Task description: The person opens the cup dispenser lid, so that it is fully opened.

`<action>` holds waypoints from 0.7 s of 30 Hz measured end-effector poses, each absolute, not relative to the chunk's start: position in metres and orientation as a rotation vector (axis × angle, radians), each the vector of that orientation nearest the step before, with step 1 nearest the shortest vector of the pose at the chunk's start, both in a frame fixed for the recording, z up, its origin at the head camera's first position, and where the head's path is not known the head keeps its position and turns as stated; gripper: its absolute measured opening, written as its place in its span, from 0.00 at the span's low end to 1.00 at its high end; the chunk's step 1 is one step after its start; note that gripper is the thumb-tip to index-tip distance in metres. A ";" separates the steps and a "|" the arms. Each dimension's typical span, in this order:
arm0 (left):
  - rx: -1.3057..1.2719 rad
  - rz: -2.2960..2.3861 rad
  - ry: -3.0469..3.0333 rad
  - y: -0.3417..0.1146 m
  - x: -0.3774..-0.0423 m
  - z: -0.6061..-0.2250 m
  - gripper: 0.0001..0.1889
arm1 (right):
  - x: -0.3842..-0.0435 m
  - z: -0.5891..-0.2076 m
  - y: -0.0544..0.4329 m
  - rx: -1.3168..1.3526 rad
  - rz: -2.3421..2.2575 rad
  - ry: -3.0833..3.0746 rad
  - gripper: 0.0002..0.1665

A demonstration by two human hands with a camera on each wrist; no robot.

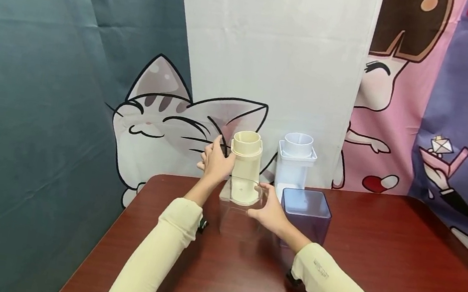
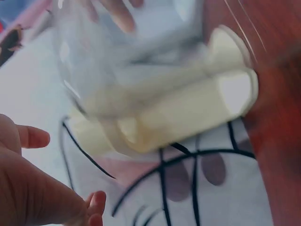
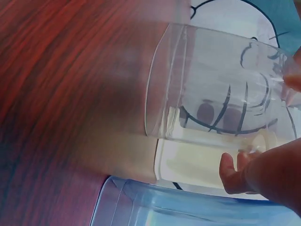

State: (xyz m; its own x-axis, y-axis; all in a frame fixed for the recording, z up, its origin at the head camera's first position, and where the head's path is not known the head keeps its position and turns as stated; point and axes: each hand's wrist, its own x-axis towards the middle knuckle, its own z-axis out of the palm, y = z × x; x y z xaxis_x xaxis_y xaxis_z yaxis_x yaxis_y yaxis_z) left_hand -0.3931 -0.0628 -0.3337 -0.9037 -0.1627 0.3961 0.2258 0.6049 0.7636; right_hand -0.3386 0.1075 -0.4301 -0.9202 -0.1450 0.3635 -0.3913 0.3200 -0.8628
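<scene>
A cream plastic stand with a round open top (image 1: 244, 165) is upright near the back of the table. Right in front of it is a clear plastic container (image 1: 238, 222); whether its bottom touches the table I cannot tell. My right hand (image 1: 270, 212) grips this container at its right side, thumb in front and fingers behind. Close by the stand's round top, on its left, my left hand (image 1: 218, 163) is raised with fingers apart and holds nothing. In the left wrist view, the clear container (image 2: 127, 61) partly covers the cream stand (image 2: 188, 113).
To the right stands a pale blue stand (image 1: 294, 167) of similar shape. A translucent blue-purple square container (image 1: 306, 215) sits before it. The reddish-brown table (image 1: 379, 268) backs onto a printed cloth (image 1: 276, 46) with cartoon figures.
</scene>
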 end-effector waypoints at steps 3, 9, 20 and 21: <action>-0.102 -1.245 -2.408 -0.064 -0.376 -0.335 0.37 | -0.341 -0.431 0.104 0.475 1.617 -2.369 0.52; -0.145 -1.286 -2.545 -0.070 -0.351 -0.354 0.36 | -0.341 -0.437 0.100 0.407 1.590 -2.380 0.63; -0.207 -1.363 -2.491 -0.092 -0.329 -0.359 0.30 | -0.341 -0.438 0.097 0.315 1.472 -2.341 0.54; -0.206 -1.362 -2.496 -0.094 -0.327 -0.360 0.30 | -0.340 -0.440 0.097 0.306 1.459 -2.351 0.54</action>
